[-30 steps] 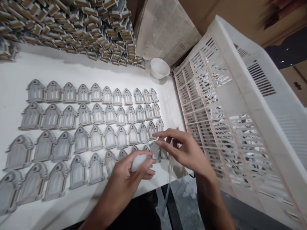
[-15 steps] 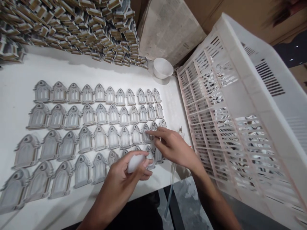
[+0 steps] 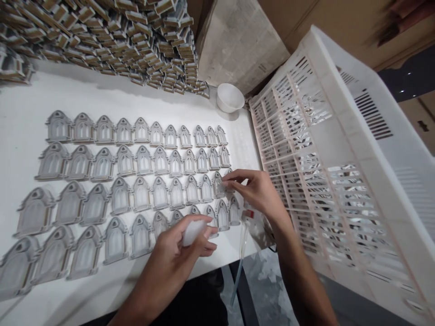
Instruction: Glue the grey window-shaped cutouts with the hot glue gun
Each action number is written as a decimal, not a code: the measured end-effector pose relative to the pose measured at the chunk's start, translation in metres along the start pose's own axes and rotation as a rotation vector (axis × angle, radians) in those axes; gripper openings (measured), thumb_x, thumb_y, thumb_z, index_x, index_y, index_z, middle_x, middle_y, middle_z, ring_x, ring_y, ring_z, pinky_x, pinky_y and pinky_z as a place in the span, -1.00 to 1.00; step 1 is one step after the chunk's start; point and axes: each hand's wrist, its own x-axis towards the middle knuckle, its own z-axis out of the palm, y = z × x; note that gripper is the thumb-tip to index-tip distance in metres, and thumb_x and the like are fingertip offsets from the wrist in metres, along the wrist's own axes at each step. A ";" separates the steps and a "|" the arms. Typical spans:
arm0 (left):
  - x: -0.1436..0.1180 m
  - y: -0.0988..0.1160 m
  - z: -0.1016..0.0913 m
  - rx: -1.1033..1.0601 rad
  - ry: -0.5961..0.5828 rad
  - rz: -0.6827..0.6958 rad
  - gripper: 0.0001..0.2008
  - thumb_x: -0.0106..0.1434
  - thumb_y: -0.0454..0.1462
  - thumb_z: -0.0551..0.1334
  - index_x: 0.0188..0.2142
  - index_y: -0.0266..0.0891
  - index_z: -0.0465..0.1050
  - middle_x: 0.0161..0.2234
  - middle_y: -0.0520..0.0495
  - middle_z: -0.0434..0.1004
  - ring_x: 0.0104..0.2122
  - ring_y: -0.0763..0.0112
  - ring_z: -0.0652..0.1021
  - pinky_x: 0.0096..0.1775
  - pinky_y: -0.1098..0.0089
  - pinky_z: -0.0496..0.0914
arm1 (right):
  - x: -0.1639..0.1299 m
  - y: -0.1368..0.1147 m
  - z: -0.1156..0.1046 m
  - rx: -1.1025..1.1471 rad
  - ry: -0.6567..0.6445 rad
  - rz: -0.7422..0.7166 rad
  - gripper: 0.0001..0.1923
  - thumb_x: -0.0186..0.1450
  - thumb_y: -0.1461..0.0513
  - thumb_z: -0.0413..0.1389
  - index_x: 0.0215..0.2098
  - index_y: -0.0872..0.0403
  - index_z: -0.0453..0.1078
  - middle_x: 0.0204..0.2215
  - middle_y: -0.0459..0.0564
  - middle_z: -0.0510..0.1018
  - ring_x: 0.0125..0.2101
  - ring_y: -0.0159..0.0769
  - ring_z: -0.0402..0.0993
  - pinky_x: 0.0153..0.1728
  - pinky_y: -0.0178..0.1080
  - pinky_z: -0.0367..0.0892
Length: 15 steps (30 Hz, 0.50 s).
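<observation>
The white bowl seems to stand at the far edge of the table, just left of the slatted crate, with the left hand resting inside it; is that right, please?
Not quite. The white bowl does stand at the far edge of the table, just left of the slatted crate, but the left hand is not in it. The head view shows that hand near the table's front edge, closed around a small white object.

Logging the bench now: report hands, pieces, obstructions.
Left hand gripping a small white object. Right hand fingertips on an arch-shaped piece at the third row's right end. White crate close beside right hand.
</observation>
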 end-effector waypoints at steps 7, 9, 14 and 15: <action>-0.002 0.000 -0.001 -0.001 -0.001 -0.006 -0.48 0.39 0.17 0.32 0.12 -0.09 0.54 0.08 -0.17 0.76 -0.06 0.09 0.78 0.05 0.21 0.65 | 0.005 0.003 0.003 0.025 -0.012 0.005 -0.93 0.35 0.18 0.37 -0.23 -0.06 0.75 -0.27 -0.07 0.79 -0.31 -0.18 0.68 -0.29 -0.21 0.49; -0.002 0.000 -0.002 0.002 -0.004 -0.004 -0.49 0.39 0.17 0.33 0.13 -0.08 0.54 0.08 -0.17 0.75 -0.05 0.09 0.77 0.07 0.20 0.64 | 0.006 0.005 0.004 0.029 -0.010 -0.002 -0.92 0.34 0.15 0.38 -0.23 -0.06 0.75 -0.28 -0.06 0.79 -0.32 -0.17 0.67 -0.28 -0.20 0.51; -0.004 0.000 -0.001 0.005 0.011 0.000 -0.50 0.38 0.18 0.33 0.12 -0.06 0.55 0.06 -0.14 0.76 -0.06 0.13 0.77 0.06 0.24 0.64 | 0.008 0.010 0.006 -0.008 -0.006 -0.013 -0.92 0.34 0.13 0.39 -0.22 -0.09 0.75 -0.26 -0.07 0.80 -0.35 -0.19 0.62 -0.28 -0.18 0.47; -0.004 0.001 -0.001 0.006 0.013 0.003 -0.50 0.38 0.17 0.33 0.11 -0.05 0.55 0.06 -0.13 0.76 -0.07 0.14 0.78 0.05 0.25 0.64 | 0.008 0.011 0.006 -0.019 -0.001 -0.013 -0.92 0.34 0.13 0.40 -0.21 -0.09 0.75 -0.25 -0.08 0.80 -0.35 -0.19 0.62 -0.28 -0.17 0.46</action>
